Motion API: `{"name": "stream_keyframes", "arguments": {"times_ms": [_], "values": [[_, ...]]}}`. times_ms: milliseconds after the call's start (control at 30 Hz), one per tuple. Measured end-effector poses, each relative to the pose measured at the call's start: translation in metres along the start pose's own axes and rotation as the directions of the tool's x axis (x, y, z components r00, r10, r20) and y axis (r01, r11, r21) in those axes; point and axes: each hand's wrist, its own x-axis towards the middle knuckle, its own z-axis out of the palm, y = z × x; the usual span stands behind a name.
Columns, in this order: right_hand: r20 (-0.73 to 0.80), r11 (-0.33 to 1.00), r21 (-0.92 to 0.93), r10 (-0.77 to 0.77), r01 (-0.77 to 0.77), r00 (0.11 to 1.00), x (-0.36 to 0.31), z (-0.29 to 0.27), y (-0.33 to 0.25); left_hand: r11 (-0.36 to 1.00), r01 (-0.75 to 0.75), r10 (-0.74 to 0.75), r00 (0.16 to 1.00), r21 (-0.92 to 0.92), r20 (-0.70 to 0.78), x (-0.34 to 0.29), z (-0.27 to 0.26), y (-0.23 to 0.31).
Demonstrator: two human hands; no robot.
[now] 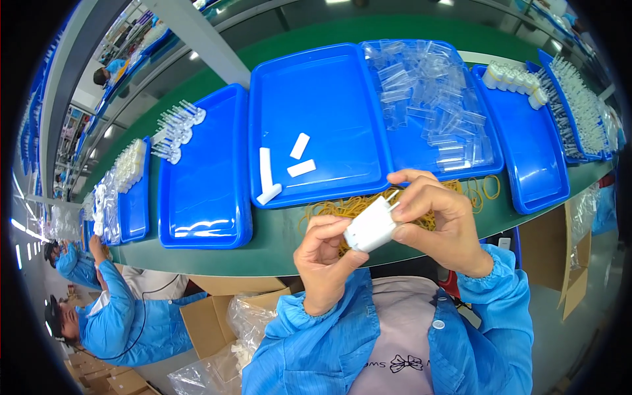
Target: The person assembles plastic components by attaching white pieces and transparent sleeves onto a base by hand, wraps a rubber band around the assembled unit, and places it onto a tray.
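Observation:
Both hands hold a white block-shaped part (370, 226) with a thin prong at its upper right, above the table's near edge. My left hand (324, 258) grips its lower left end between thumb and fingers. At the other end, my right hand (436, 220) pinches it near the prong with thumb and fingertips. The part's exact kind does not show. Just beyond, a blue tray (316, 85) carries several small white rectangular pieces (301, 168). Yellow rubber bands (329, 209) lie in a tangle on the table under my hands.
Clear plastic pieces (428, 99) fill a blue tray at right. Further trays hold white capped parts (517, 79) and thin-stemmed parts (179, 128). An open cardboard box (204, 326) stands below left, another box (550, 257) at right. A co-worker (125, 316) in blue sits at left.

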Motion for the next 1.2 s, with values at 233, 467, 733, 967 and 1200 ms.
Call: {"name": "stream_keyframes", "arguments": {"times_ms": [233,467,733,967,1200], "values": [[0.002,0.993,-0.114,0.038,-0.037,0.999,0.038,-0.028,-0.009,0.976,0.182,-0.195,0.975,-0.119,-0.107,0.004,-0.012,0.002],[0.210,0.219,-0.959,0.135,0.177,0.968,0.056,-0.104,0.058,0.859,0.258,-0.332,0.938,-0.443,-0.098,0.013,-0.018,0.008],[0.205,0.374,-0.913,0.079,0.161,0.976,0.051,-0.089,0.043,0.808,0.350,-0.413,0.910,-0.474,-0.034,0.010,-0.022,0.012],[0.355,-0.018,-0.933,0.137,0.360,0.925,0.049,-0.068,0.070,0.867,0.284,-0.328,0.944,-0.409,-0.042,0.014,-0.010,0.013],[0.154,0.509,-0.828,-0.196,0.235,0.968,0.057,-0.070,0.048,0.992,0.072,-0.088,0.984,-0.107,-0.154,0.007,-0.006,0.012]]}}
